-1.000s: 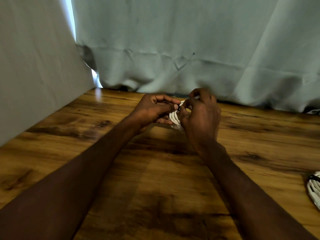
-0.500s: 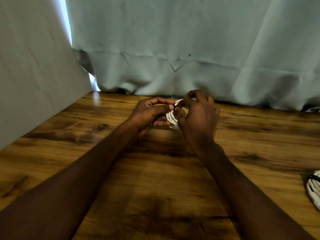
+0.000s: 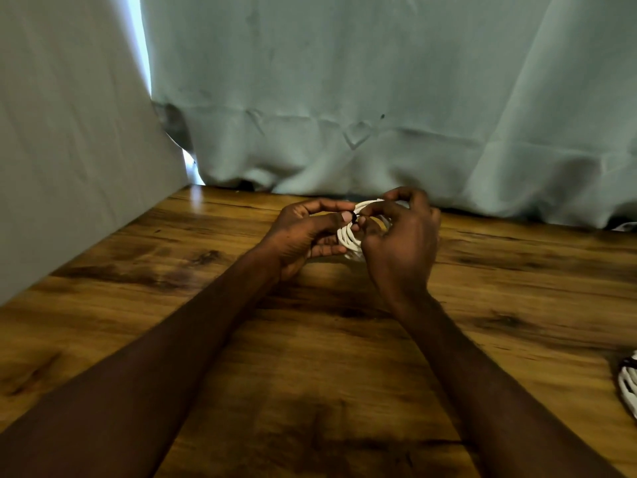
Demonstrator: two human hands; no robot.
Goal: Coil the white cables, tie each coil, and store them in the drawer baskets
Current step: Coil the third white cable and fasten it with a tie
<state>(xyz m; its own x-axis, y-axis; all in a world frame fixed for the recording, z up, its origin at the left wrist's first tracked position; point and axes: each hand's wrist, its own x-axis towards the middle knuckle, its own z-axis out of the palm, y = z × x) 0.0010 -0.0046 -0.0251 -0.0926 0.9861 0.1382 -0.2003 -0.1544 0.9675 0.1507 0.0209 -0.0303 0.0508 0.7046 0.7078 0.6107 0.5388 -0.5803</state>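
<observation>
A coil of white cable (image 3: 350, 238) is held just above the wooden table (image 3: 310, 357), near its far edge. My left hand (image 3: 303, 232) grips the coil from the left, thumb pressed on a small black tie (image 3: 354, 218) at the top of the coil. My right hand (image 3: 400, 236) holds the coil from the right and pinches the same black tie with thumb and forefinger. Most of the coil is hidden behind my right hand. A second white coil with a black tie (image 3: 629, 384) lies at the table's right edge, partly cut off.
A pale green curtain (image 3: 379, 98) hangs along the far edge of the table. A grey wall panel (image 3: 69, 132) borders the left side. No drawer or basket is in view.
Both hands have kept working at the tie with small finger shifts; the coil has stayed between them at the same spot.
</observation>
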